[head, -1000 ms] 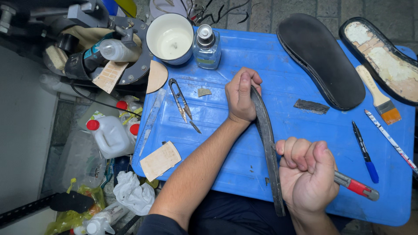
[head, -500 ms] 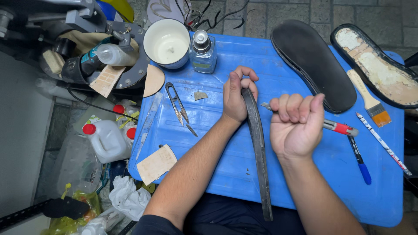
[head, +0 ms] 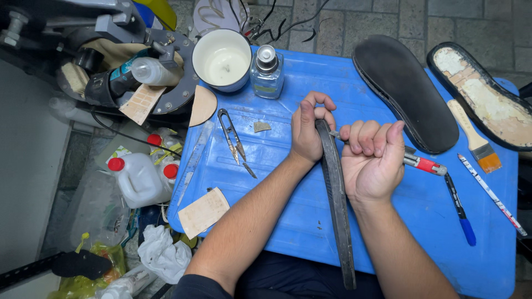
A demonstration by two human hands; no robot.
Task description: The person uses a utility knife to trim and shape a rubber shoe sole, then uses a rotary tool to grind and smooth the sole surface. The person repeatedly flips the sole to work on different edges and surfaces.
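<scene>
My left hand (head: pixel 308 128) grips the far end of a long black rubber strip (head: pixel 338 210) that lies on edge across the blue table (head: pixel 277 182), running back toward my body. My right hand (head: pixel 372 158) is closed around a utility knife (head: pixel 422 164) with a red and grey handle; its blade tip touches the strip close to my left fingers. Both hands sit side by side on either side of the strip.
A black shoe sole (head: pixel 404 91), a second sole with pale glue inside (head: pixel 487 97), a paintbrush (head: pixel 474 135), a blue pen (head: pixel 460 210) and a pencil (head: pixel 490 194) lie to the right. Snips (head: pixel 233 135), a white cup (head: pixel 223 60) and a glass bottle (head: pixel 267 72) are on the left.
My right hand with the knife has moved up along the strip from its near end to beside my left hand. My left hand kept its grip on the far end.
</scene>
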